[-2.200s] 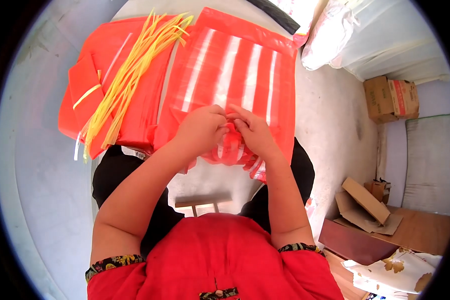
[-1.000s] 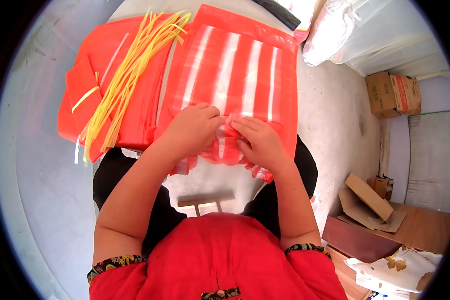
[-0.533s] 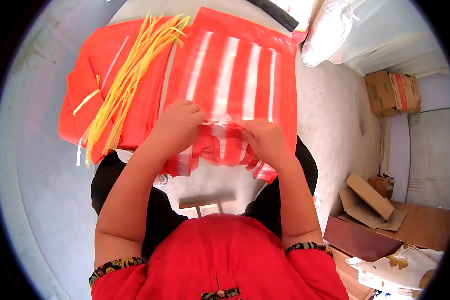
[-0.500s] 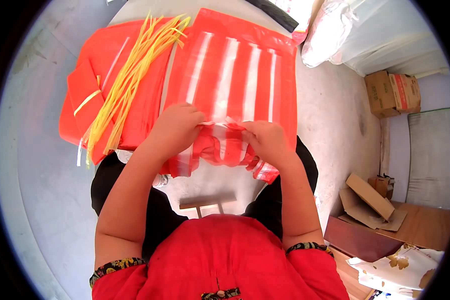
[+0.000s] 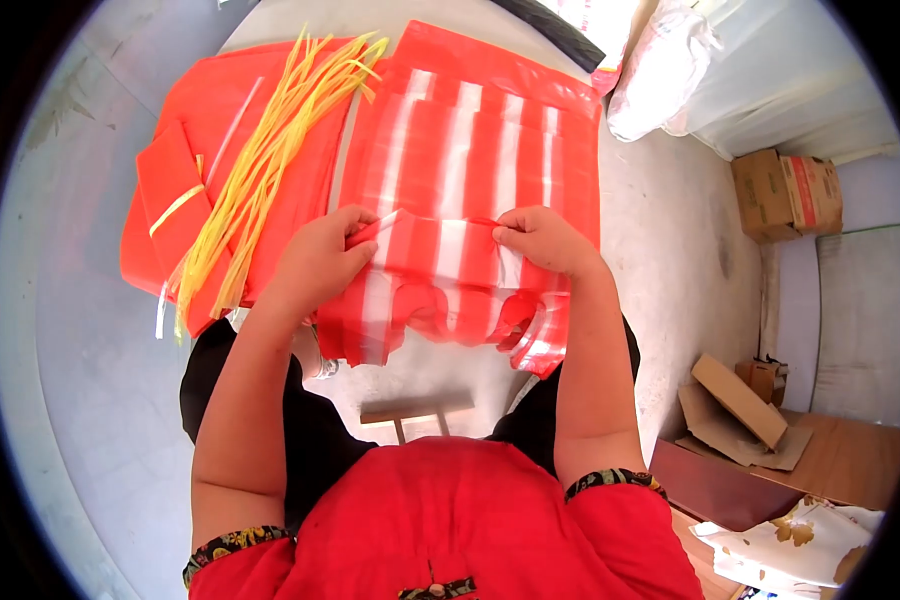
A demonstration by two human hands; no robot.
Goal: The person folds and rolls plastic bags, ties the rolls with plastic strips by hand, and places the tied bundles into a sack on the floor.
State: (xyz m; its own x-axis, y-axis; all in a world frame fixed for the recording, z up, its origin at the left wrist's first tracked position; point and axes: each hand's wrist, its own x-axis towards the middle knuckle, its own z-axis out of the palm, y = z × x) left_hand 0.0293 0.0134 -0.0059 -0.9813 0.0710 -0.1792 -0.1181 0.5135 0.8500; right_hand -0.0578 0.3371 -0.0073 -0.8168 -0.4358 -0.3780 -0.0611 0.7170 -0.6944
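Red-and-white striped plastic bags (image 5: 450, 150) lie in a flat pile in front of me. Across the near part of the pile, a raised fold of the top striped plastic bag (image 5: 435, 247) stretches between my hands. My left hand (image 5: 327, 252) pinches the fold at its left end, thumb and fingers closed. At the right end, my right hand (image 5: 547, 241) grips it between thumb and fingertips. Below the fold, crumpled handle-like ends hang over the table's near edge. Whether one layer or several is held, I cannot tell.
Left of the pile lies a stack of plain red plastic sheets or bags (image 5: 195, 90), with a bundle of yellow strips (image 5: 270, 165) across it. A dark bar (image 5: 555, 32) and a white sack (image 5: 660, 70) are at the far right. Cardboard boxes (image 5: 770, 195) stand by the wall.
Both hands have moved a little away from my body and apart, drawing the striped plastic up and straighter. The bunched plastic between them is now spread flatter.
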